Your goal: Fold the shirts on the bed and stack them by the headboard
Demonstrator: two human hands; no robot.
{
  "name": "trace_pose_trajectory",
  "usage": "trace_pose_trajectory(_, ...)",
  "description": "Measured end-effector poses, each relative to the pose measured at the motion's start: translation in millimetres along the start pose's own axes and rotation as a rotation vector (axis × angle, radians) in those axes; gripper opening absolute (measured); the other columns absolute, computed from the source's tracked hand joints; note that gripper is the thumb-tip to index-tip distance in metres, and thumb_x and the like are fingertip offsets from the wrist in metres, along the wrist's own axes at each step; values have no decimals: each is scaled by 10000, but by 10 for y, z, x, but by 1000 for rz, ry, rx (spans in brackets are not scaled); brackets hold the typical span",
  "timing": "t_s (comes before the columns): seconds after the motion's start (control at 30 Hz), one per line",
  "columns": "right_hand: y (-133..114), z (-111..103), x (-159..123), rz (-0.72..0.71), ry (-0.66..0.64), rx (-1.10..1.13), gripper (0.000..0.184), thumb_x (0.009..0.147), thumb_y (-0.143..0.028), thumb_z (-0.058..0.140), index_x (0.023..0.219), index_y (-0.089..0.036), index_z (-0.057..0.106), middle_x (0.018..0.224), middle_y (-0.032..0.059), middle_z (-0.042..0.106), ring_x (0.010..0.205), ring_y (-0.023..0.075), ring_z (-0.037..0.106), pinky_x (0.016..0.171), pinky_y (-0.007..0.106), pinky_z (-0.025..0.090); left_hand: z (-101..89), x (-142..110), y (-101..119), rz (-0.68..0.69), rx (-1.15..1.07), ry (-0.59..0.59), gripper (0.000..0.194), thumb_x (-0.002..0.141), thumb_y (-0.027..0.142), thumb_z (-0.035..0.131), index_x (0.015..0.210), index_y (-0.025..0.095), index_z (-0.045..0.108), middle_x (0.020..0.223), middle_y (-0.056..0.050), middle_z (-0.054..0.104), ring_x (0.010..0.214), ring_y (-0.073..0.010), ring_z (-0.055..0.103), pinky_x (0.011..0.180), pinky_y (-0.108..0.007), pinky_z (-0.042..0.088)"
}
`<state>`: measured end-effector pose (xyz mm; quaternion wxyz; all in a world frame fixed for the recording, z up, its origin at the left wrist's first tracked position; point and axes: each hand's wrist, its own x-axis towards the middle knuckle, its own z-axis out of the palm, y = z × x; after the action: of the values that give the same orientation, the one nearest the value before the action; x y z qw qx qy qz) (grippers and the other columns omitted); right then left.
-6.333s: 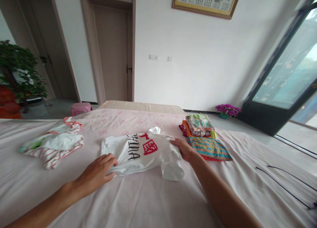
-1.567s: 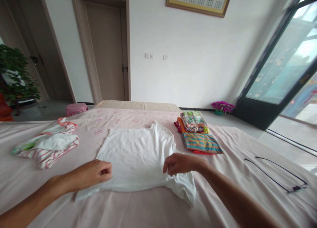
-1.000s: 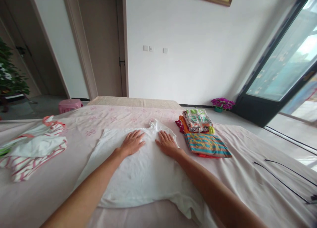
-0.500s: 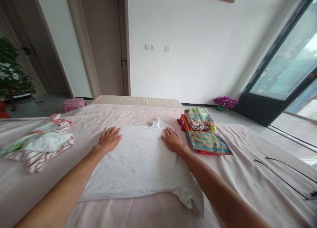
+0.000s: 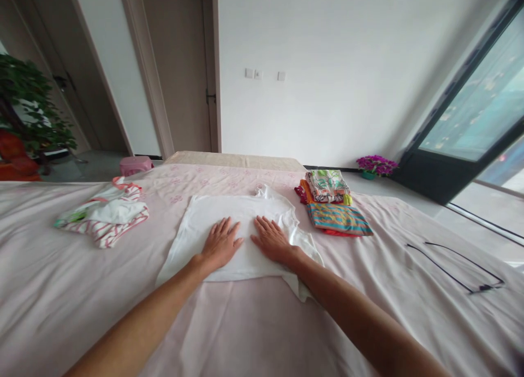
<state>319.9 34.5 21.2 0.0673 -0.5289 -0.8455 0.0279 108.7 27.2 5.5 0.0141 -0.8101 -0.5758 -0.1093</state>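
Note:
A white shirt lies spread on the pale pink bed sheet, its right side bunched and wrinkled. My left hand rests flat on the middle of the shirt, fingers stretched out. Beside it, my right hand also presses flat on the cloth, palm down with fingers extended. Neither hand grips anything. The shirt's lower right corner hangs in a loose fold partly hidden by my right forearm.
Folded colourful clothes are stacked to the right. On the left lies a loose striped garment. Black-framed glasses rest at the right. Beyond the bed are a pink stool and purple flowers.
Both hands have moved inward and nearer to me over the shirt, from its far side corners to its middle. The camera view has shifted, bringing the whole glasses into view.

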Motion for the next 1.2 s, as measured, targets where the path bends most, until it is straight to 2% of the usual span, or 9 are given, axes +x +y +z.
trace_pose_trajectory(0.2,443,-38,-271,60,27,-77,627,1022,-468,272,1543,-118,290,1609,119,222,1493,256,180,1210,449,153,-139,-413,-391,-48,48,2,589,966,514,348,1488,244,396,1588,-134,324,1479,-285,255,1180,-497,202)
trace_pose_trajectory(0.3,506,-33,-314,83,46,-74,630,1023,-475,256,1541,-119,293,1608,113,232,1491,249,189,1207,446,164,-160,-557,-557,-74,87,8,594,966,514,354,1488,237,401,1587,-155,317,1475,-300,263,1171,-508,214)
trace_pose_trajectory(0.43,486,-41,-323,102,40,-52,638,1019,-489,255,1540,-122,294,1606,105,251,1488,235,199,1209,435,163,-147,-661,-670,-118,131,21,596,963,520,356,1493,249,395,1582,-141,334,1470,-299,279,1170,-506,219)
trace_pose_trajectory(0.73,491,-65,-334,101,33,-34,615,1020,-470,270,1531,-131,319,1600,101,275,1485,240,201,1206,431,158,-198,-692,-651,-118,115,54,547,961,465,383,1445,225,472,1542,-147,404,1438,-304,339,1159,-518,258)
trace_pose_trajectory(0.9,499,-76,-348,92,35,-41,593,1020,-462,285,1522,-153,342,1594,88,294,1481,239,213,1206,426,169,-244,-690,-609,-99,107,94,513,955,414,413,1405,188,510,1515,-150,441,1422,-282,367,1161,-480,297)
trace_pose_trajectory(0.97,506,-80,-361,85,27,-47,593,1019,-464,290,1525,-158,341,1595,87,291,1482,244,212,1206,433,170,-277,-693,-592,-48,87,130,498,958,383,413,1396,168,516,1522,-146,432,1431,-264,355,1176,-445,291)
trace_pose_trajectory(1.07,517,-87,-396,70,6,-57,605,1016,-476,296,1536,-169,318,1603,88,267,1487,258,196,1206,458,168,-326,-712,-563,110,21,173,488,976,374,386,1411,187,503,1540,-100,416,1465,-233,292,1210,-412,245)
trace_pose_trajectory(1.13,527,-91,-430,56,-1,-66,608,1015,-482,297,1546,-185,296,1611,80,241,1491,263,183,1206,467,169,-335,-729,-552,210,-21,132,496,979,402,383,1435,231,478,1547,-65,415,1471,-220,278,1213,-408,242)
trace_pose_trajectory(1.2,551,-96,-468,48,-7,-75,613,1015,-490,297,1553,-197,278,1616,73,223,1493,262,178,1207,462,168,-313,-742,-558,244,-34,61,521,971,435,399,1463,271,441,1559,-48,398,1464,-222,297,1202,-409,261)
